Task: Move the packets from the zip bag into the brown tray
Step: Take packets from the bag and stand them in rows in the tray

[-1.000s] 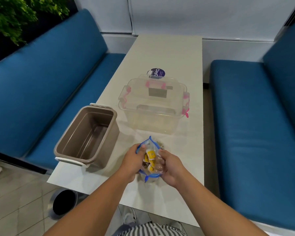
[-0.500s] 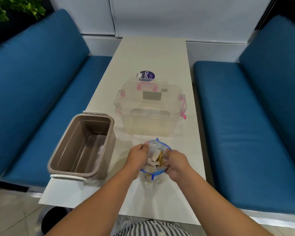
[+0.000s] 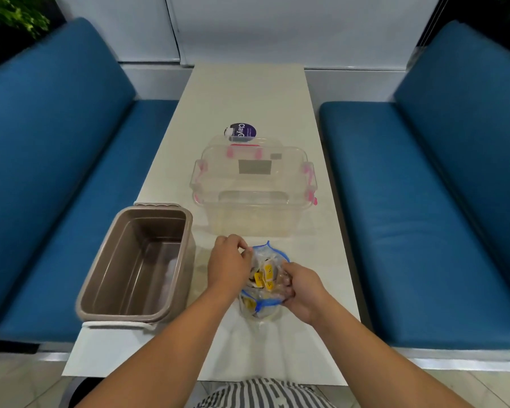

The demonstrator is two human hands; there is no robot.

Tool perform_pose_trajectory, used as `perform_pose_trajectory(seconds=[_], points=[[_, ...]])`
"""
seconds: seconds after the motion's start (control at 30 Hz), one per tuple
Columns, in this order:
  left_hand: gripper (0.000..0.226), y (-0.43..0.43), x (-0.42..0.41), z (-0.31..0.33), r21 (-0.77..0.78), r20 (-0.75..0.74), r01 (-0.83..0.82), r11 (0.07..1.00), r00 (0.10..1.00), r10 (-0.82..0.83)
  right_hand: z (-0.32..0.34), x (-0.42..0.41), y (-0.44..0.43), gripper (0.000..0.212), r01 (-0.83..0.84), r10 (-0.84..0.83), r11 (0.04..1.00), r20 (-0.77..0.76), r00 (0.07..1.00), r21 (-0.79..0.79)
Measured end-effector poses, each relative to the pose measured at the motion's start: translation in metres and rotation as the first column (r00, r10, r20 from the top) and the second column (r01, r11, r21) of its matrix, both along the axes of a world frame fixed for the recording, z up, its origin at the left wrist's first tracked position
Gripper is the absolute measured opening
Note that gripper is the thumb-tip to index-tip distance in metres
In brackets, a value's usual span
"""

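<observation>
Both hands on the zip bag (image 3: 262, 293) — left hand (image 3: 228, 265) and right hand (image 3: 302, 291) pinching its blue rim apart, packets (image 3: 266, 276) showing, brown tray (image 3: 136, 265) just left.

One zip bag (image 3: 256, 310) with several packets (image 3: 267, 273) inside; at least three yellow ones show, the full number cannot be told. One brown tray (image 3: 100, 278), one clear lidded box (image 3: 253, 189), one round purple-labelled thing (image 3: 242, 131), one table (image 3: 248, 92), two blue benches (image 3: 424, 201) — and two hands, left hand (image 3: 228, 265) and right hand (image 3: 302, 290).
</observation>
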State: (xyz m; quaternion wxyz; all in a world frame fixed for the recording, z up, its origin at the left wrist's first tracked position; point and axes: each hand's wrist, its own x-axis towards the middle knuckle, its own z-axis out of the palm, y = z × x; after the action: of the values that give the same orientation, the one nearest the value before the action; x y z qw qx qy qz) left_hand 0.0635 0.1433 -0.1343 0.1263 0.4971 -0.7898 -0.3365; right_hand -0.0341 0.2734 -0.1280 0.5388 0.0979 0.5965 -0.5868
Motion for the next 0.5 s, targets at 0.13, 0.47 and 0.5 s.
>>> perform_pose_trajectory(seconds=[0.13,0.47,0.5], points=[[0.009,0.01,0.005,0.024,-0.133,-0.03,0.159,0.978,0.986,-0.164,0.002,0.005,-0.005,0.032,0.069,-0.068,0.997,0.031,0.997,-0.019],[0.021,0.021,0.011,0.027,-0.089,0.236,0.203,0.975,0.956,-0.177,-0.001,0.009,-0.013,0.029,0.12,-0.119,0.992,0.026,0.993,-0.038],[0.02,0.022,0.01,0.027,-0.09,0.244,0.212,0.973,0.952,-0.184,-0.002,0.009,-0.013,0.029,0.12,-0.119,0.992,0.026,0.993,-0.042]])
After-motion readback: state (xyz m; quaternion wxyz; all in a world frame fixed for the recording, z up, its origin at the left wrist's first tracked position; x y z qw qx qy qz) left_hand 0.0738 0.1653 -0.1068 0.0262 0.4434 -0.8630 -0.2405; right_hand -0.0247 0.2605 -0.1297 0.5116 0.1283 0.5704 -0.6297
